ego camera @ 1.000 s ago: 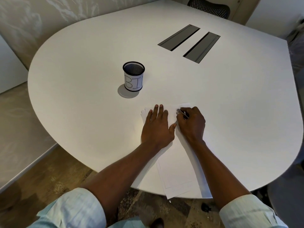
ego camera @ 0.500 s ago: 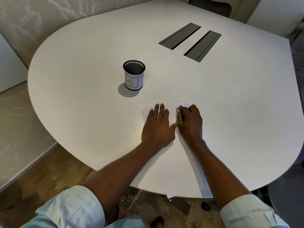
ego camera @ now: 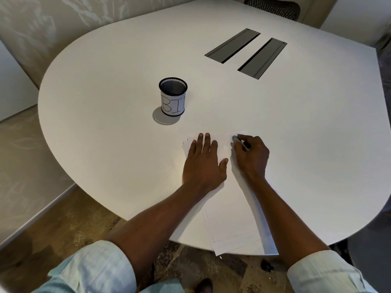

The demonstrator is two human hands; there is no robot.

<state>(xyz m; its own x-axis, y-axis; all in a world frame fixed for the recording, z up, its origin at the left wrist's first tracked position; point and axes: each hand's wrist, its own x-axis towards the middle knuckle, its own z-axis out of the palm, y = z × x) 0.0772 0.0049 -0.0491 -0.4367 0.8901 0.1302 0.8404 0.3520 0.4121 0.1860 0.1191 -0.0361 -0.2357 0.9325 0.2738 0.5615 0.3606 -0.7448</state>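
Observation:
A stack of white paper sheets [ego camera: 230,216] lies on the white table [ego camera: 105,127], its near end hanging over the table's front edge. My left hand [ego camera: 203,163] presses flat on the sheets with straight fingers. Just to its right, my right hand [ego camera: 250,156] grips a pen [ego camera: 238,141], whose tip touches the top of the paper. A black mesh cup [ego camera: 173,96] with a white label reading "BIN" stands upright beyond the hands to the left; nothing shows inside it.
Two dark rectangular cable slots [ego camera: 246,52] are set in the tabletop at the back right. A mesh-backed chair [ego camera: 273,6] stands beyond the far edge. The floor [ego camera: 42,212] shows to the left and below.
My right hand has shifted slightly with the pen at the top of the paper. My left hand stays flat on the sheets.

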